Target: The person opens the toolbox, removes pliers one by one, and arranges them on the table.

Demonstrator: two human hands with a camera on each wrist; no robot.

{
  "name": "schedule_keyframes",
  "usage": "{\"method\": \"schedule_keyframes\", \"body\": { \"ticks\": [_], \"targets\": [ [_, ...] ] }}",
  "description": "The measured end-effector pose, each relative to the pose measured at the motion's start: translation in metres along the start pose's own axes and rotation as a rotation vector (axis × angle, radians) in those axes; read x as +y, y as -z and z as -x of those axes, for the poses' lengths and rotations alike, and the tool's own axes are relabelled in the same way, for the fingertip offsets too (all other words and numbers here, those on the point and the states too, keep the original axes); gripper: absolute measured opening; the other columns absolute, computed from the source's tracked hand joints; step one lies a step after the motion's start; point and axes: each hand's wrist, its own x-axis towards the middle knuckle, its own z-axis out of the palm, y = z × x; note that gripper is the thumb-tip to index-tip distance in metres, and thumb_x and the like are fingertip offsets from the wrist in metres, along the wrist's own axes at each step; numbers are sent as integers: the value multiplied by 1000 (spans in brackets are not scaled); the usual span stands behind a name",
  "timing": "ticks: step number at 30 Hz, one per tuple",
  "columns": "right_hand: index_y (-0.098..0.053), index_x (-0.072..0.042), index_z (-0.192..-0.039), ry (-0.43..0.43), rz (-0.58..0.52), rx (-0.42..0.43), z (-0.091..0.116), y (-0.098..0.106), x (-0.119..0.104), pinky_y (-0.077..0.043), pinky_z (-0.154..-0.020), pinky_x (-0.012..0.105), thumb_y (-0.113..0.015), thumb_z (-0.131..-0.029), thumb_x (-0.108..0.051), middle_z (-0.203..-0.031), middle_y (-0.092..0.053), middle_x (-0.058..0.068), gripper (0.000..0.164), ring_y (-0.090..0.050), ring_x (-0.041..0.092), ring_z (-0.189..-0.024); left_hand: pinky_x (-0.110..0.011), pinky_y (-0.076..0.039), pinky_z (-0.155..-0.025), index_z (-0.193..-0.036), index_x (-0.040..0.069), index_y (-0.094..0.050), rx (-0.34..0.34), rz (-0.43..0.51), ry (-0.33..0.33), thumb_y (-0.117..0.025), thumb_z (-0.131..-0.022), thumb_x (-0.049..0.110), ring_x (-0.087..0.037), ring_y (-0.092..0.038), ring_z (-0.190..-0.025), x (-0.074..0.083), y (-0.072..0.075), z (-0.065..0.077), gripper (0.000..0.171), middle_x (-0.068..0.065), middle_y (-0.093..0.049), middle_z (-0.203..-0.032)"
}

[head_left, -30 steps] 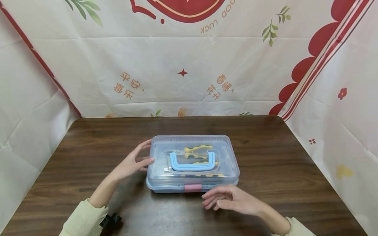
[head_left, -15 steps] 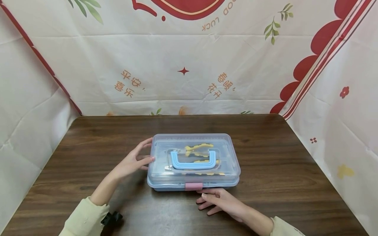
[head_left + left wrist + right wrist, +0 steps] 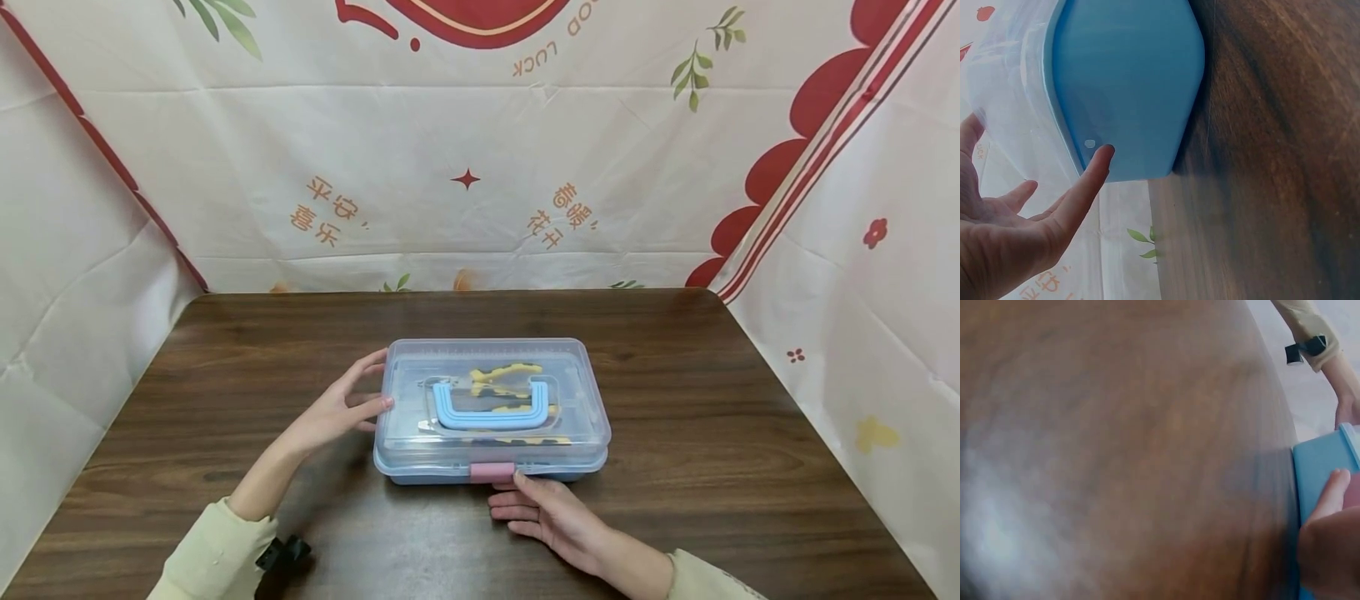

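A blue plastic box (image 3: 408, 375) with a clear lid lies closed on the table. Its lid bears a light blue handle (image 3: 491, 422), folded flat, and a pink latch (image 3: 491, 473) sits at the front. My left hand (image 3: 330, 421) rests against the box's left end with its fingers spread, one along the blue side (image 3: 1135, 81) in the left wrist view. My right hand (image 3: 558, 521) is at the front, its thumb by the latch's right edge and the other fingers extended below. Yellow-and-black pieces (image 3: 506, 372) show through the lid.
The dark wooden table (image 3: 712, 433) extends on both sides of the box. A white printed cloth (image 3: 420, 142) hangs behind and at the sides. A black device (image 3: 283, 553) is strapped at my left wrist.
My right hand has moved left and turned, bringing its thumb up to the pink latch. My left hand and the box have stayed in place; the view has shifted slightly.
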Motion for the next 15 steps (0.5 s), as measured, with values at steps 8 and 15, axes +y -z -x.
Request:
{"method": "schedule_keyframes", "body": {
  "ticks": [8,15],
  "targets": [
    [-40,17,-119,33,-46,43,0,-2,5,-42,-83,30,-47,-91,-35,-100,-59,18,59,-56,24,-96,-45,-47,-71,-139,23,-20,-23,15,-11,-58,-86,17,-43,-39,-112,-1,-1,0,65,-16,-18,-137],
    [-45,17,-114,82,20,12,3,-6,-9,-44,-80,33,-48,-91,-32,-101,-57,27,54,-59,27,-92,-44,-48,-71,-139,22,-19,-14,-4,-11,-59,-86,17,-44,-39,-112,1,0,0,66,-17,-19,-137]
  ]
}}
